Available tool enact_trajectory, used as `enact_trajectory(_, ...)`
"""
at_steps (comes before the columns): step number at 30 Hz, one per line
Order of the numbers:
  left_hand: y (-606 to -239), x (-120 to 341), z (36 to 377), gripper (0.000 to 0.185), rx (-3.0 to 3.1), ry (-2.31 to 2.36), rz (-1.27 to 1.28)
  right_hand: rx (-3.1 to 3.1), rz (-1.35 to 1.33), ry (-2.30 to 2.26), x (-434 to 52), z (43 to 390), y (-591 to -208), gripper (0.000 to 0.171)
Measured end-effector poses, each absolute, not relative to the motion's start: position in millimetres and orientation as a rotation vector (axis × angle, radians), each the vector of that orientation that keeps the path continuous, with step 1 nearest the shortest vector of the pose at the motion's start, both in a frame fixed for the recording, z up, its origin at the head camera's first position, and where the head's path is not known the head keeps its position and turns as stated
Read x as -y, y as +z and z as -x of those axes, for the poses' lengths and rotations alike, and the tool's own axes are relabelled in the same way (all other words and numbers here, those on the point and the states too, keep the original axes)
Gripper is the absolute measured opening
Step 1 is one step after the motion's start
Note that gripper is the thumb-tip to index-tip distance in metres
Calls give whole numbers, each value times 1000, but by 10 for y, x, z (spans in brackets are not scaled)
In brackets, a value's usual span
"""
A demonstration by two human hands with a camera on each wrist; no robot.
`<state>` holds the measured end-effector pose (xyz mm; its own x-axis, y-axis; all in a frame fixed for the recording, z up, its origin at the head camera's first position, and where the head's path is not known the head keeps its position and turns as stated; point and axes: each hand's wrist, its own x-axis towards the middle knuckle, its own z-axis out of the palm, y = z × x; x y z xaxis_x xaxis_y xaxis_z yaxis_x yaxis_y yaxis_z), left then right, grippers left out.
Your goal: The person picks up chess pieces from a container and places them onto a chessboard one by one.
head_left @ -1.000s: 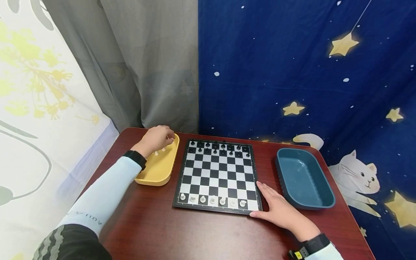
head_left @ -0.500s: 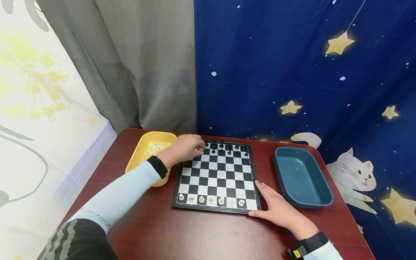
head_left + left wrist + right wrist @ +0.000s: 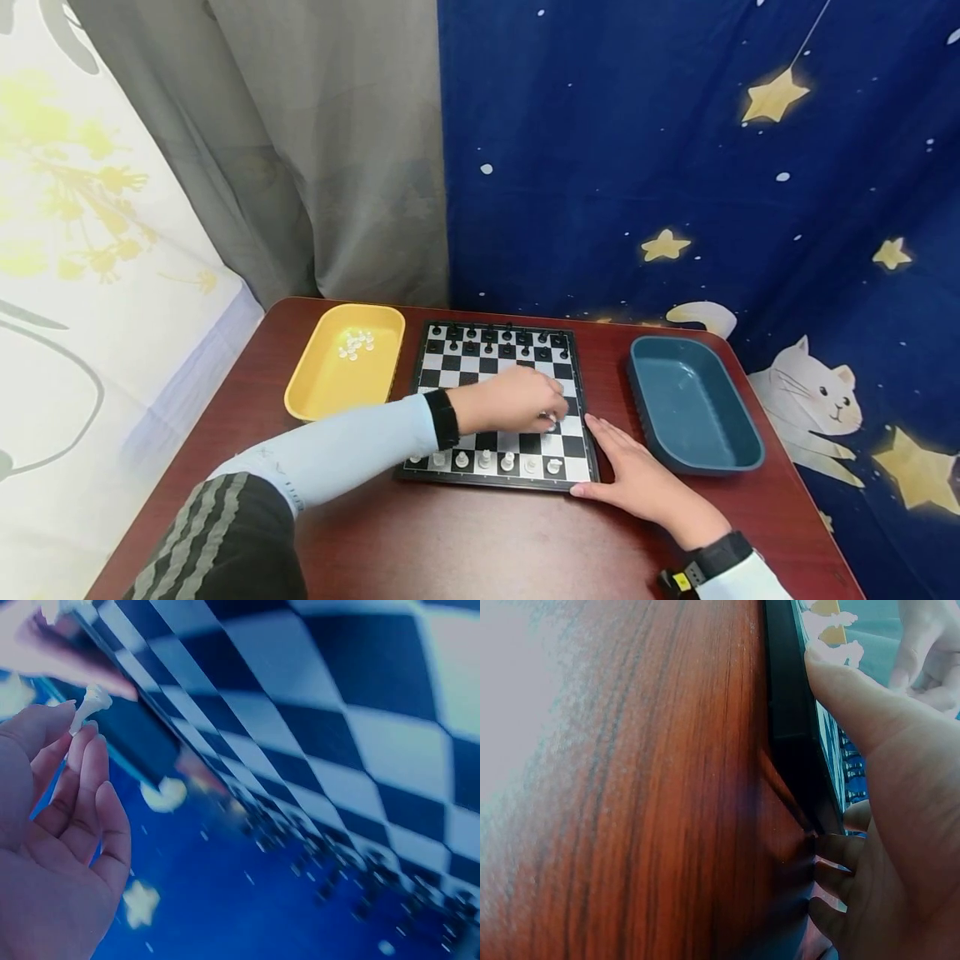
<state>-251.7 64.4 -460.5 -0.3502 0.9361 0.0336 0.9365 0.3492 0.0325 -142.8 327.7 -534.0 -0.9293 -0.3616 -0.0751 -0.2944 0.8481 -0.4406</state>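
Note:
My left hand (image 3: 517, 398) reaches over the right half of the chessboard (image 3: 469, 364). Between thumb and fingertips it pinches a small white chess piece (image 3: 91, 705), seen best in the left wrist view. Along the near edge of the board stands a row of white chess pieces (image 3: 485, 459), with the near right corner square bare. Black chess pieces (image 3: 507, 336) fill two rows at the far side. My right hand (image 3: 637, 483) rests at the near right corner, thumb on the front edge and fingers extended along the right side.
Left of the board is a yellow tray (image 3: 315, 392) with several loose white pieces (image 3: 355, 344) in it. A dark teal tray (image 3: 693, 408) stands to the right. The brown table (image 3: 450, 542) backs onto a grey and a blue curtain.
My left hand has come out of the yellow tray, crossed the far left of the board and moved right and nearer, carrying a white chess piece. My right hand keeps its place.

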Motion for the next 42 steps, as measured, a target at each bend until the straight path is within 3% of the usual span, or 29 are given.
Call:
enact_trajectory(17,-4742,-1093,2192,4,2490,28,1947,-2867,564,-675,-3301,1440,-5360,119)
enact_trajectory(42,-4788,-1170,2172,5,2489,138,1957,-2878,584,-667,-3301,1446,-5362,120)
